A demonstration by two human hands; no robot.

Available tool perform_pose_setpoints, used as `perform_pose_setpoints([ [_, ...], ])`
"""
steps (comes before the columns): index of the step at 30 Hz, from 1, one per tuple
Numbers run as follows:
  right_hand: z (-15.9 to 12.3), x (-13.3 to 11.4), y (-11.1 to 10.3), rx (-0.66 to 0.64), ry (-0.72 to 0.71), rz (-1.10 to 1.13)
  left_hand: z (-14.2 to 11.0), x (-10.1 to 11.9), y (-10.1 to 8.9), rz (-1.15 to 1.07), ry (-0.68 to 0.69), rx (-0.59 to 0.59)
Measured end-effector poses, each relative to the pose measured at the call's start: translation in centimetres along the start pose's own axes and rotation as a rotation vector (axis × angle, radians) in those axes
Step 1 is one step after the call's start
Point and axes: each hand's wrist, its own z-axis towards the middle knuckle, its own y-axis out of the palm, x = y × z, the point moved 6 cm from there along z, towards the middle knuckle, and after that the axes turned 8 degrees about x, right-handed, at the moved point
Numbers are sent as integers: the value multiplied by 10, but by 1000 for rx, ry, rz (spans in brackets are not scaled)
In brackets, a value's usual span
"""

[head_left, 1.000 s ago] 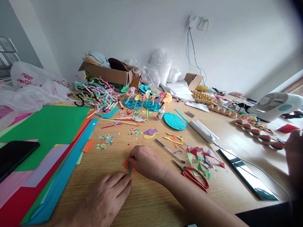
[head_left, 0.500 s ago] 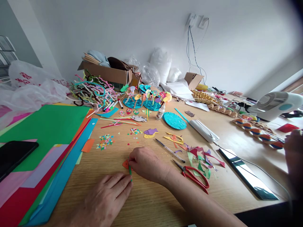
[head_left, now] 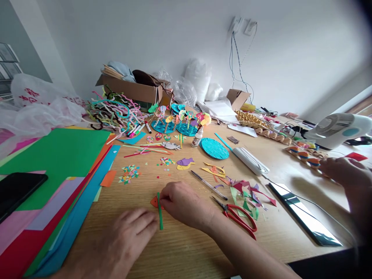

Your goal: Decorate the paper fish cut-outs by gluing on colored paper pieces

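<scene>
A small orange paper fish [head_left: 153, 202] lies on the table, with a narrow green paper strip [head_left: 161, 221] running across it. My right hand [head_left: 183, 203] is closed, its fingertips pinched down at the fish's right part and hiding it. Just left of the strip's lower end, my left hand [head_left: 128, 234] rests low over the wood, fingers extended and nothing in it. Red-handled scissors [head_left: 240, 219] lie right of my right forearm, and a pen [head_left: 207, 184] lies beyond it. Purple and yellow paper fish [head_left: 185, 162] sit farther back.
Stacked coloured paper [head_left: 58, 155] and a black phone [head_left: 21, 192] cover the left side. Paper scraps [head_left: 250, 193], a white power strip [head_left: 250, 161] and a glue bottle [head_left: 197, 138] stand right and back. Another person's hand [head_left: 345, 172] reaches in at the right near a fan [head_left: 334, 130].
My left hand has drawn back left, uncovering the green strip's lower end. My right hand stays nearly in place. The other person's hand has come farther in from the right.
</scene>
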Motion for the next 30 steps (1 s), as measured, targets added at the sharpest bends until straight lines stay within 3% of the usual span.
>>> perform_pose_setpoints([
  [3,-14,8,2,-2,122,310,11,-29,-4,-163,-184,-81],
  [7,-36,23,25,-155,391,944,29,-66,15,-393,-398,-247],
  [13,-53,23,41,-180,548,1531,48,-75,42,-544,-427,-403],
  [20,-43,15,44,-190,544,1688,49,-73,49,-648,-417,-384],
  [30,-37,14,52,-226,551,1665,44,-72,51,-570,-328,-345],
])
